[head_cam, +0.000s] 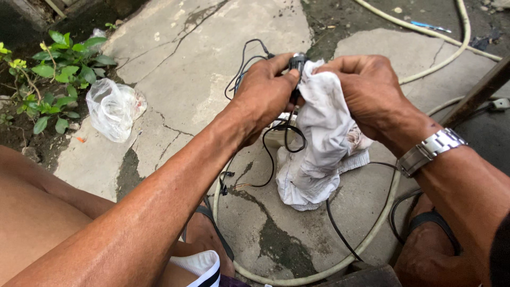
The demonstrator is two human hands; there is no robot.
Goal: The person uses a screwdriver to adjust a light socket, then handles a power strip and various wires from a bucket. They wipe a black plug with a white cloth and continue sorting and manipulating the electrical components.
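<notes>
Pinching a small black part [298,62] between thumb and fingers, the left hand [265,93] holds it just beside the right hand [366,87], which is closed around a white rag [319,138] touching that part. Black wires [276,143] hang below the left grip, and the rag droops beneath the right, over cracked concrete [186,58] and a pale hose [372,234].

Outdoor ground of cracked grey concrete slabs [186,58], damp dark patches in the gaps. Green leafy plant [56,79] in soil at left, crumpled clear plastic bag [112,108] beside it. Pale hose [441,40] curves across the far right. Flat daylight, soft shadows.
</notes>
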